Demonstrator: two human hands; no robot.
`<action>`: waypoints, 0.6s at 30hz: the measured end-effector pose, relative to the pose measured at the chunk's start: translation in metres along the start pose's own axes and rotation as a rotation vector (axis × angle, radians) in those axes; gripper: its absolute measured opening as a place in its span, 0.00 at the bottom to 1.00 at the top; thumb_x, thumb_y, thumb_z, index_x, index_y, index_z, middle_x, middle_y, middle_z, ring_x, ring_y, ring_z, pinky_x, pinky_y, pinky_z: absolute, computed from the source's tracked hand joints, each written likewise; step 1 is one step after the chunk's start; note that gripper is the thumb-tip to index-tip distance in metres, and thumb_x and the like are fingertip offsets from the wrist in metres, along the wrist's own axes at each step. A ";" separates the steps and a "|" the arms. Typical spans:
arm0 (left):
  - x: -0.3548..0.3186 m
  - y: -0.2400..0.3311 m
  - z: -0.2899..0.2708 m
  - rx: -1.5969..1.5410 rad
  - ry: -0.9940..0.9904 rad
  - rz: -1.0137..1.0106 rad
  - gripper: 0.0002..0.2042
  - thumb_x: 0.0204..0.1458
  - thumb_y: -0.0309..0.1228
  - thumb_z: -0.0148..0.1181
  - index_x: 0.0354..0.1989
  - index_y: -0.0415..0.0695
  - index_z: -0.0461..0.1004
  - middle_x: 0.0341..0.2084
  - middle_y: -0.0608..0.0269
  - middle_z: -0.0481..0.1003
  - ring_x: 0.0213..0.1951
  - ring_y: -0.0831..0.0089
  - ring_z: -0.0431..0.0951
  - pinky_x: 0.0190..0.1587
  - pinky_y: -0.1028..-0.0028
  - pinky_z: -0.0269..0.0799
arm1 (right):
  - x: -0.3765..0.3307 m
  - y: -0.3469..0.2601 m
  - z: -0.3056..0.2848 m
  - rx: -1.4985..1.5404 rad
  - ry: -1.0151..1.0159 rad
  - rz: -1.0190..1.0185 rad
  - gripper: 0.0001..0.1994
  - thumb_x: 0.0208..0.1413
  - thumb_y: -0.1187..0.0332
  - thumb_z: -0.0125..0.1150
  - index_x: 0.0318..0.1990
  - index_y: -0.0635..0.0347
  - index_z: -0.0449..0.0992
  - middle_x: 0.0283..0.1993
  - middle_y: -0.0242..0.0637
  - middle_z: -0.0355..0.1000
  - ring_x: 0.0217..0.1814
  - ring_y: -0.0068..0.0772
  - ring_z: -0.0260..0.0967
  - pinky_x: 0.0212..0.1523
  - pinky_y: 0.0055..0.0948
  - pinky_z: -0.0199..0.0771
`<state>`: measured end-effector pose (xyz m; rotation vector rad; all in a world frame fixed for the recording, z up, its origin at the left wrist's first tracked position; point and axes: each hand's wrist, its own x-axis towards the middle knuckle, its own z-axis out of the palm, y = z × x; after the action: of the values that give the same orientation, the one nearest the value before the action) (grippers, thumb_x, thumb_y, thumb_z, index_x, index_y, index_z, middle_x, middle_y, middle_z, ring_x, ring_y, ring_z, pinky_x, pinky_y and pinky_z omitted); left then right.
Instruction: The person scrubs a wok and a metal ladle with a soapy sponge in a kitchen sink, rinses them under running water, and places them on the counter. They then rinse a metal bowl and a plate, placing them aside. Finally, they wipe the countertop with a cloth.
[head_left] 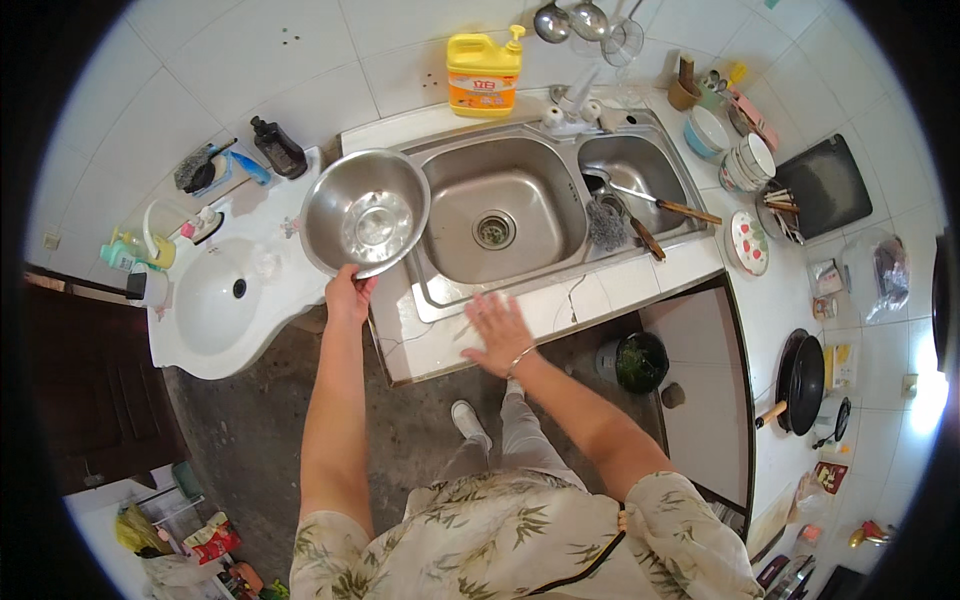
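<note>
My left hand (350,296) is closed on the near rim of a round stainless steel basin (330,215), thumb at the edge. The basin sits at the left end of the sink counter, partly over the white washbasin's edge. Bright patches show on its inside; whether they are water or reflections I cannot tell. My right hand (500,335), fingers spread and holding nothing, is over the tiled front edge of the counter. Beyond it lies the large steel sink bowl (450,200), with its drain (494,231) showing.
A ladle with a wooden handle (690,210) and a grey scrubber (606,226) lie by the small sink bowl (650,160). A yellow jug (484,75) stands behind. Left is a white washbasin (215,330); right, stacked bowls (742,165), a plate (747,243) and a black pan (803,385).
</note>
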<state>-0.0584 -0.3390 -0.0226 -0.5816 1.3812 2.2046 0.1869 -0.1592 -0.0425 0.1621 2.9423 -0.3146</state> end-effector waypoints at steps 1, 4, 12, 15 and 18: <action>0.001 0.001 0.003 -0.002 0.009 0.007 0.05 0.51 0.24 0.51 0.31 0.33 0.67 0.28 0.57 0.71 0.26 0.70 0.74 0.30 0.74 0.78 | -0.006 0.016 0.000 -0.010 0.024 0.057 0.41 0.51 0.37 0.42 0.68 0.52 0.44 0.72 0.41 0.34 0.73 0.46 0.30 0.69 0.50 0.25; 0.018 -0.001 -0.009 0.017 -0.009 -0.012 0.06 0.52 0.26 0.50 0.34 0.35 0.67 0.30 0.57 0.72 0.30 0.67 0.76 0.32 0.75 0.78 | -0.026 0.066 -0.003 0.058 0.119 0.097 0.37 0.53 0.44 0.47 0.67 0.52 0.47 0.71 0.42 0.36 0.72 0.49 0.33 0.68 0.48 0.32; -0.013 0.001 -0.014 0.053 -0.079 -0.051 0.23 0.55 0.45 0.54 0.47 0.38 0.62 0.33 0.53 0.72 0.34 0.66 0.77 0.32 0.73 0.76 | -0.018 0.098 0.004 0.399 0.535 0.021 0.14 0.48 0.77 0.52 0.43 0.57 0.73 0.52 0.42 0.67 0.51 0.43 0.67 0.49 0.35 0.71; -0.037 -0.007 -0.029 0.092 -0.027 -0.041 0.26 0.55 0.47 0.53 0.51 0.39 0.58 0.33 0.52 0.72 0.33 0.66 0.76 0.31 0.74 0.75 | 0.025 0.058 -0.020 0.615 0.640 0.025 0.15 0.48 0.76 0.52 0.45 0.57 0.72 0.53 0.42 0.67 0.52 0.44 0.67 0.49 0.35 0.71; -0.067 -0.023 -0.037 0.113 0.059 -0.012 0.25 0.55 0.47 0.53 0.50 0.39 0.60 0.33 0.53 0.72 0.31 0.67 0.76 0.29 0.75 0.73 | 0.067 0.008 -0.025 0.633 0.485 0.060 0.16 0.52 0.70 0.51 0.50 0.55 0.70 0.57 0.41 0.64 0.56 0.43 0.63 0.52 0.37 0.67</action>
<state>0.0127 -0.3749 -0.0151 -0.6170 1.5173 2.0991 0.1185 -0.1401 -0.0327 0.4621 3.1617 -1.3621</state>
